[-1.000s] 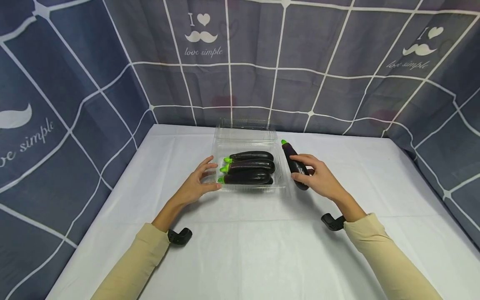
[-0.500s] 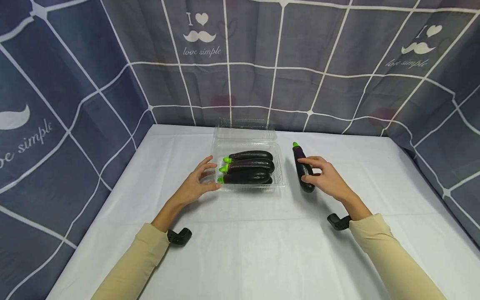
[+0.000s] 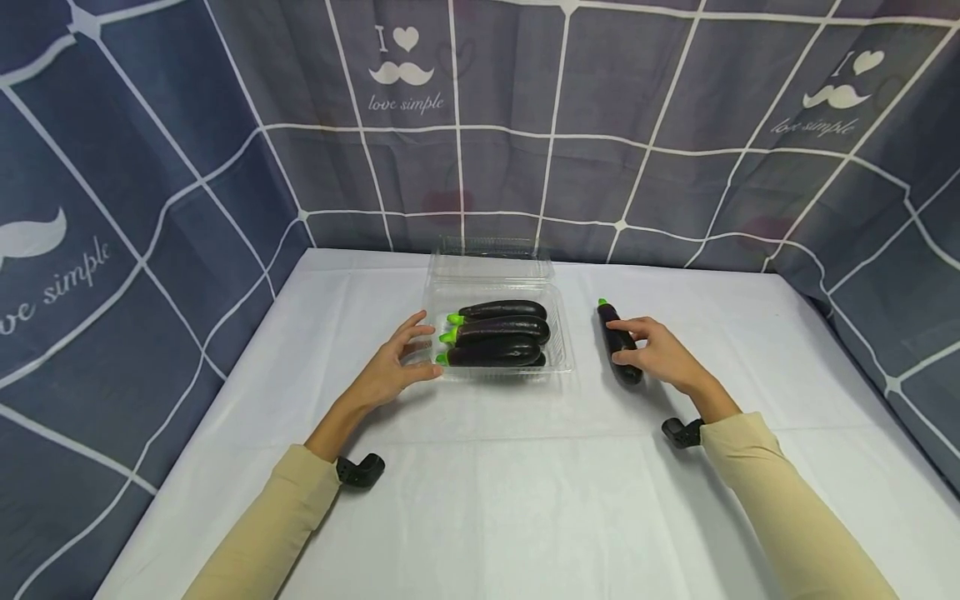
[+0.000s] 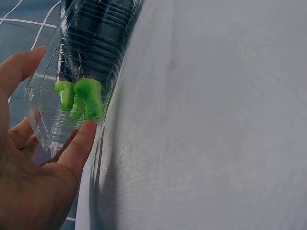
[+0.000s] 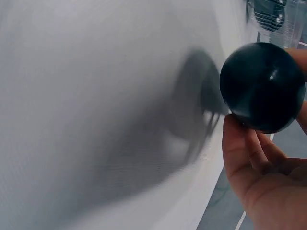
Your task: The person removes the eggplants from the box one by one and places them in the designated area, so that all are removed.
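Note:
My right hand (image 3: 666, 358) pinches a dark purple eggplant (image 3: 618, 340) between thumb and fingers, to the right of the clear plastic clamshell container (image 3: 564, 357). In the right wrist view the rounded end of this eggplant (image 5: 261, 88) faces the camera, and its shadow falls on the cloth. Several eggplants (image 3: 502, 330) lie crosswise inside the container, green stems to the left. My left hand (image 3: 384, 377) rests at the container's left end with spread fingers. In the left wrist view its thumb (image 4: 79, 148) touches the container's wall near the green stems (image 4: 90, 98).
A white cloth (image 3: 480, 500) covers the table. The container's lid (image 3: 491, 257) stands raised at the back, near the grey gridded curtain (image 3: 525, 175) that encloses the table on the back and sides. A black wrist camera (image 3: 360, 472) sits on my left wrist.
My right hand has carried the eggplant to the right, away from the container, and slightly toward me. My left hand and the container have stayed in place.

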{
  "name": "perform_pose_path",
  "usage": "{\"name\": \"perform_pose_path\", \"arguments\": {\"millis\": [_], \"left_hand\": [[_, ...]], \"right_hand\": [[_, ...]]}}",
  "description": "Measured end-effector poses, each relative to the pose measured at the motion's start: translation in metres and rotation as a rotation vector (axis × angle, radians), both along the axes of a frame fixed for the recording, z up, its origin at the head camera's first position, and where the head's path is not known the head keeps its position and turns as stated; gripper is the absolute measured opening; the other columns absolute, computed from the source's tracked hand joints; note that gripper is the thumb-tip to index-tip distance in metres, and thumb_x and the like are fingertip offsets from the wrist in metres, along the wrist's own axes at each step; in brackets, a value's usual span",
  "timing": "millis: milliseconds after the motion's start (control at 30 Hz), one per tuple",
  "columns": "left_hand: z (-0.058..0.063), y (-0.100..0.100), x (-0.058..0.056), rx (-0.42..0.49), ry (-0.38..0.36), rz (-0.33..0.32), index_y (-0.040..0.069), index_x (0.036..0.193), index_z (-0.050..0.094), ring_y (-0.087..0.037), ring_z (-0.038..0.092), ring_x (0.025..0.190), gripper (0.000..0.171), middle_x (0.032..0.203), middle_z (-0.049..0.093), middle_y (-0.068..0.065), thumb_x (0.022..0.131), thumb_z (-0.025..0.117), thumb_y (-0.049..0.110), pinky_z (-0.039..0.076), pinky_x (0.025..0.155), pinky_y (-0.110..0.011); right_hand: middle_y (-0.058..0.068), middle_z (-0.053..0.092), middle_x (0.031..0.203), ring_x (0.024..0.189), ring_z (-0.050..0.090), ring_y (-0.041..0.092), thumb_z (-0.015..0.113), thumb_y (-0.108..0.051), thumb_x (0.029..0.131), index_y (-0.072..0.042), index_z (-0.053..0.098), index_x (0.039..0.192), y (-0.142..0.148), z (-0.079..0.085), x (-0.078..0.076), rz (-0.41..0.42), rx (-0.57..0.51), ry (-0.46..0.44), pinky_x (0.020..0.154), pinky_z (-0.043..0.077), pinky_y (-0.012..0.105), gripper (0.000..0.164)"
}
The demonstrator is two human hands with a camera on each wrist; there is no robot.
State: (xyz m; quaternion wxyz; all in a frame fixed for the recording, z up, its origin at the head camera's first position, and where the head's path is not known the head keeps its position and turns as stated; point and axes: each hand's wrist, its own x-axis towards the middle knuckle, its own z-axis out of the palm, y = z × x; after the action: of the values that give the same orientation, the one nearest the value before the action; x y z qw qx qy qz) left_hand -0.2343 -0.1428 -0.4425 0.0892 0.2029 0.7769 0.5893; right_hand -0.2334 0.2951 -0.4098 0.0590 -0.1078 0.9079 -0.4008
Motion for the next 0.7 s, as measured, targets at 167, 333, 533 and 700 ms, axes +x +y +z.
{"name": "perform_pose_path", "arguments": {"millis": [167,333,533,700], "left_hand": [[-0.0004,0.0006,-0.0003,-0.001,-0.007,0.005,-0.002,0.142,0.043,-0.038,0.030,0.140,0.065,0.164,0.009,-0.002,0.088,0.076,0.012,0.042,0.103,-0.054],[-0.0022,0.0016,-0.0011,0.010,-0.011,-0.001,-0.002,0.142,0.043,-0.038,0.030,0.141,0.065,0.164,0.009,-0.002,0.088,0.076,0.012,0.043,0.102,-0.052],[-0.0008,0.0011,-0.0013,0.000,-0.009,-0.003,-0.001,0.142,0.044,-0.038,0.031,0.140,0.065,0.164,0.010,-0.002,0.088,0.077,0.013,0.038,0.105,-0.056],[-0.0003,0.0002,-0.0010,0.004,-0.015,0.001,0.000,0.142,0.044,-0.038,0.031,0.140,0.065,0.164,0.010,-0.001,0.088,0.077,0.012,0.035,0.107,-0.057]], "right_hand": [[0.028,0.046,0.134,0.117,0.044,0.044,0.070,-0.006,0.086,0.004,0.054,0.138,-0.0017,-0.0037,-0.0029,-0.009,0.049,-0.001,0.089,0.041,0.049,0.056],[0.029,0.046,0.133,0.114,0.045,0.043,0.071,-0.006,0.085,0.005,0.053,0.138,-0.0005,-0.0076,-0.0025,-0.013,0.073,-0.006,0.086,0.043,0.047,0.056],[0.029,0.043,0.138,0.118,0.043,0.047,0.072,-0.009,0.087,0.003,0.053,0.138,-0.0002,-0.0095,-0.0022,-0.010,0.094,0.004,0.091,0.042,0.056,0.056],[0.029,0.042,0.137,0.118,0.044,0.047,0.073,-0.009,0.087,0.004,0.055,0.136,-0.0010,-0.0099,-0.0024,-0.002,0.095,0.034,0.094,0.041,0.057,0.054]]}}
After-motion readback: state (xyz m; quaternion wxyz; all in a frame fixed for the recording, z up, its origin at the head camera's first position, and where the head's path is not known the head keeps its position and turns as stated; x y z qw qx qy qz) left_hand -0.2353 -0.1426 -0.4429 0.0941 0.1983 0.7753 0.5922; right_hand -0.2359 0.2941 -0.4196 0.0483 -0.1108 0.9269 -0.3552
